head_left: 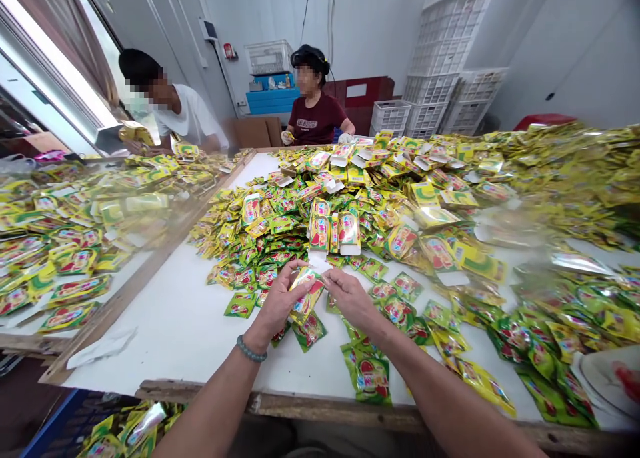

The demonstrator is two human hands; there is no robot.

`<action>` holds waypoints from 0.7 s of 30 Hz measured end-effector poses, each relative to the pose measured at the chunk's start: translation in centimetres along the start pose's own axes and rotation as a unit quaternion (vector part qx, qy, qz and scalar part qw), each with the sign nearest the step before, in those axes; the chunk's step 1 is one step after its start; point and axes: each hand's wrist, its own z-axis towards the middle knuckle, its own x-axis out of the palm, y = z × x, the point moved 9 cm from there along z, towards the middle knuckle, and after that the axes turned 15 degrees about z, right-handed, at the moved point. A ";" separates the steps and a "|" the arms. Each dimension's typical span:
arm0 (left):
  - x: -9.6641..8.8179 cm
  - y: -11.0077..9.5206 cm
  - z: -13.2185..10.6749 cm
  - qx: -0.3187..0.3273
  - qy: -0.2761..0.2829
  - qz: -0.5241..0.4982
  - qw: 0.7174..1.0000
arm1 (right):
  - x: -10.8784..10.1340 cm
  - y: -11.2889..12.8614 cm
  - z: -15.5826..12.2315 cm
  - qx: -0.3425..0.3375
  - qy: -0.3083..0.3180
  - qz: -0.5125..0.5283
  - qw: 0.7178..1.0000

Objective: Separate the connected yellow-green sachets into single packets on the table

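My left hand [281, 299] is closed around a small yellow-and-green printed carton [306, 301], thumb across its front. At the carton's upper end a white flap [319, 265] sticks out. My right hand [350, 297] pinches at that end, fingertips touching the carton's edge; whether a packet is also between them I cannot tell. Just beyond my hands, flat cartons [349, 230] with white flaps rest on a heap of small green sachets [280, 241]. Loose sachets [310, 330] lie below the held carton, and a larger green one [370, 378] is near the table edge.
A wooden strip [150, 271] divides the white table [170, 331]. Crumpled white paper [103, 348] lies at left, a white tub [613, 381] stands at right. Two co-workers [315, 118] [187, 115] are across the table. A blue crate [55, 425] of packets sits below the front edge.
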 end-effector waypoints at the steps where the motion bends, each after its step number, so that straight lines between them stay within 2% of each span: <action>1: 0.2 0.0 0.0 0.001 0.009 -0.006 1.000 | -0.1 0.0 -0.1 0.008 -0.006 0.018 1.000; 4: 0.6 -0.1 0.0 0.008 0.022 -0.023 0.999 | -0.4 0.3 0.0 0.003 -0.017 0.049 0.999; 7: 0.3 0.1 0.0 0.006 0.004 -0.029 1.000 | -0.5 0.4 0.2 -0.007 -0.009 0.043 0.999; 12: -0.5 0.6 0.1 -0.002 -0.030 -0.018 0.999 | -1.1 -1.5 0.6 0.063 -0.044 0.197 0.977; 14: -0.9 0.7 0.1 -0.004 -0.045 -0.017 0.999 | -1.1 -1.7 0.7 0.073 -0.039 0.215 0.973; 16: -1.4 0.7 0.1 0.002 -0.068 -0.021 0.997 | -0.9 -1.2 0.8 0.049 -0.018 0.163 0.985; 18: -1.7 0.6 0.1 0.007 -0.083 -0.025 0.996 | -0.8 0.0 0.6 -0.016 -0.012 0.058 0.998; 21: -2.1 0.4 0.0 0.009 -0.102 -0.030 0.994 | -0.5 2.0 -0.2 -0.123 -0.027 -0.070 0.990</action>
